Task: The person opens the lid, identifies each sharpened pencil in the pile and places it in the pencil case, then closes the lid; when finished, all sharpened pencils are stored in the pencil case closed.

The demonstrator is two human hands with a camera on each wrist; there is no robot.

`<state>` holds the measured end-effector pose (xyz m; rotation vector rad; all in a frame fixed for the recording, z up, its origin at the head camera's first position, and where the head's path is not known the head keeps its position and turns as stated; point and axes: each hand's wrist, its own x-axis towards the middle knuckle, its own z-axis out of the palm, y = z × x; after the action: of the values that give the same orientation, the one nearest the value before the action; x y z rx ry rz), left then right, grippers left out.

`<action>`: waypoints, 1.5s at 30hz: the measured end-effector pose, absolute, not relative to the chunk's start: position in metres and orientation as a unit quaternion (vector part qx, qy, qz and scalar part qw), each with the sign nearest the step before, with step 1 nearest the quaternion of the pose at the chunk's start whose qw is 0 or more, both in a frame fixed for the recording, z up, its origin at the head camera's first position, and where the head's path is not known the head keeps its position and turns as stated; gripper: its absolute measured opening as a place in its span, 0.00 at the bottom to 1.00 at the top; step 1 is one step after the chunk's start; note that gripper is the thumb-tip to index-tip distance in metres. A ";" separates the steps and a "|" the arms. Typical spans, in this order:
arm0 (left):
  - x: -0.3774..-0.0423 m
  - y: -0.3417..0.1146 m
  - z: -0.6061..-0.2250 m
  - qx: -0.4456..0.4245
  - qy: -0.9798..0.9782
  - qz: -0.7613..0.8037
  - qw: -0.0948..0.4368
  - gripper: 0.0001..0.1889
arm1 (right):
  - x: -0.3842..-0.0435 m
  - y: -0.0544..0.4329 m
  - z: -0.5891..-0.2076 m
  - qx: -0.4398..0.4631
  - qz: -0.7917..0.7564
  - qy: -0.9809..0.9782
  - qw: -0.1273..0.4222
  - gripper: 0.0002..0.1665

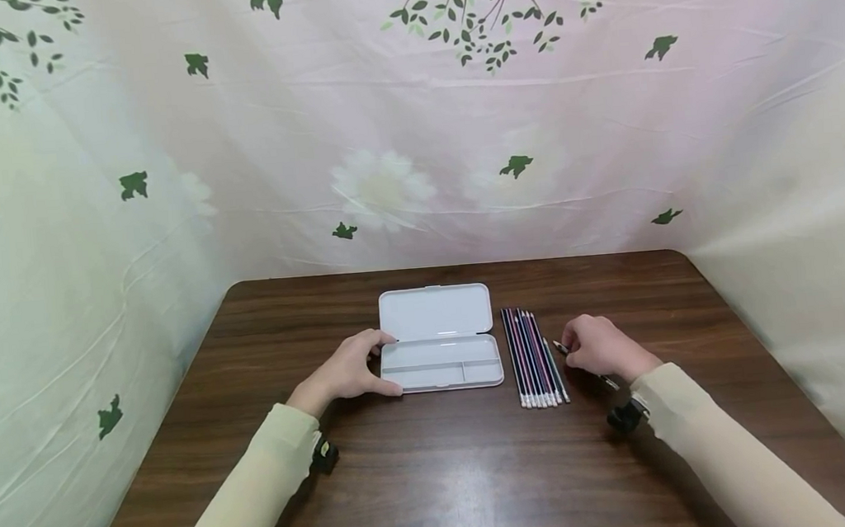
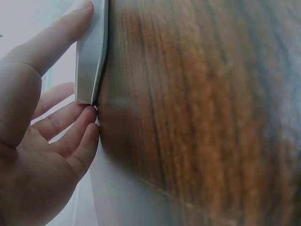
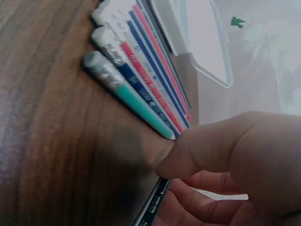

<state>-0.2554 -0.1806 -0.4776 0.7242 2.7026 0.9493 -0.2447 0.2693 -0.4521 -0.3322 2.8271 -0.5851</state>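
A white pencil case (image 1: 442,378) lies on the table with its lid (image 1: 435,312) raised at the back and several compartments in its tray. My left hand (image 1: 349,368) holds the case's left end, thumb (image 2: 70,28) along the front side and fingers around the end and back. To the right, my right hand (image 1: 600,347) pinches a black pencil (image 3: 153,205) between thumb and fingers, low over the wood. The fingers cover the pencil's middle. Between case and right hand, several pencils (image 1: 530,358) with white erasers lie side by side, erasers toward me.
The brown wooden table (image 1: 439,477) has rounded back corners. Behind it and at both sides hangs a pale cloth (image 1: 412,132) printed with leaves and flowers. A dark wrist camera (image 1: 324,453) sits at the left cuff, another wrist camera (image 1: 626,416) at the right.
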 end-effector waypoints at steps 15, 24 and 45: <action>-0.252 -0.181 -0.477 0.241 0.916 0.309 0.085 0.45 | -0.237 0.249 -0.438 -0.171 -0.270 0.946 0.053 0.10; -0.251 -0.181 -0.478 0.239 0.919 0.301 0.090 0.47 | -0.232 0.209 -0.439 -0.281 -0.289 0.915 -0.021 0.13; -0.253 -0.182 -0.478 0.243 0.916 0.305 0.094 0.46 | -0.226 0.081 -0.460 -0.426 -0.246 0.871 -0.006 0.07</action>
<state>-0.2530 -0.1817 -0.4781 0.7198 2.7181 0.9049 -0.2262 0.0806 -0.4605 -1.3440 2.7448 -0.7742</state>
